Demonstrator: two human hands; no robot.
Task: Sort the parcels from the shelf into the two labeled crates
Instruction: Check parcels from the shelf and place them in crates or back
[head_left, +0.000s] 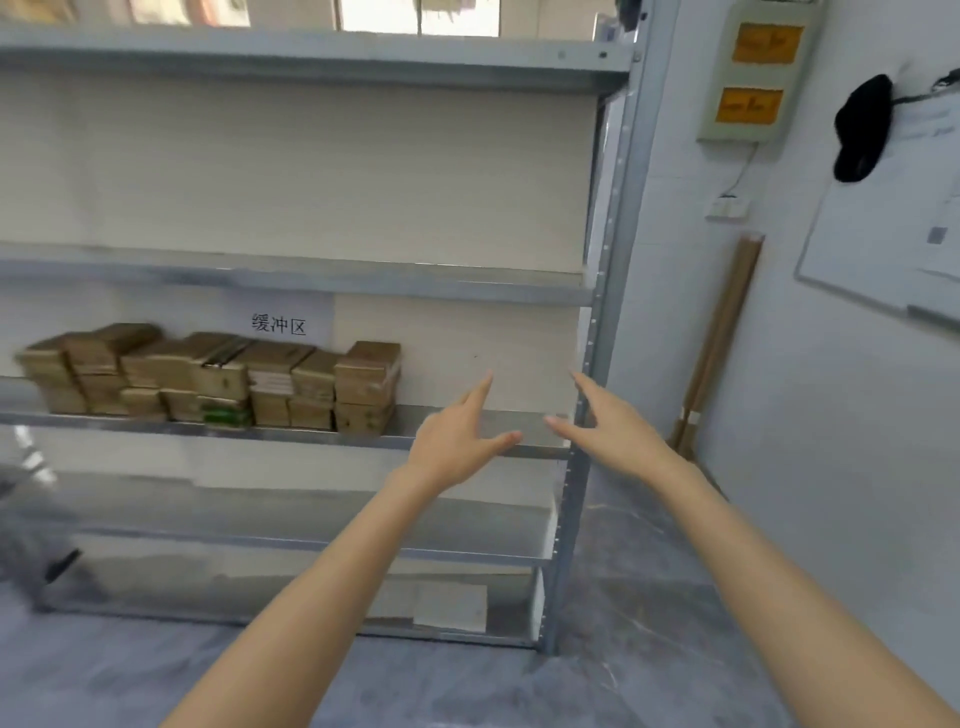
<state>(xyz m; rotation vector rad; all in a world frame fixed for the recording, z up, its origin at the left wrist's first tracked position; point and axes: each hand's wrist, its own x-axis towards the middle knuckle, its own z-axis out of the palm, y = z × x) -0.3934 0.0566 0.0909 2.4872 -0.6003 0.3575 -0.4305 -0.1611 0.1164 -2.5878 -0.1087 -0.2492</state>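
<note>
Several brown cardboard parcels (218, 382) are stacked in two layers on the left half of a grey metal shelf board (467, 423), under a white paper label (280, 325) with printed characters. My left hand (457, 434) is stretched out in front of the bare right part of that board, fingers apart, holding nothing. My right hand (608, 428) is beside it near the shelf's right upright, also spread and holding nothing. Both hands are to the right of the parcels and apart from them. No crates are in view.
The metal shelving unit (613, 260) has boards above and below; a flat white sheet (452, 605) lies on the bottom level. A long cardboard tube (722, 338) leans in the corner. A whiteboard (883, 249) and a wall box (753, 73) hang on the right wall.
</note>
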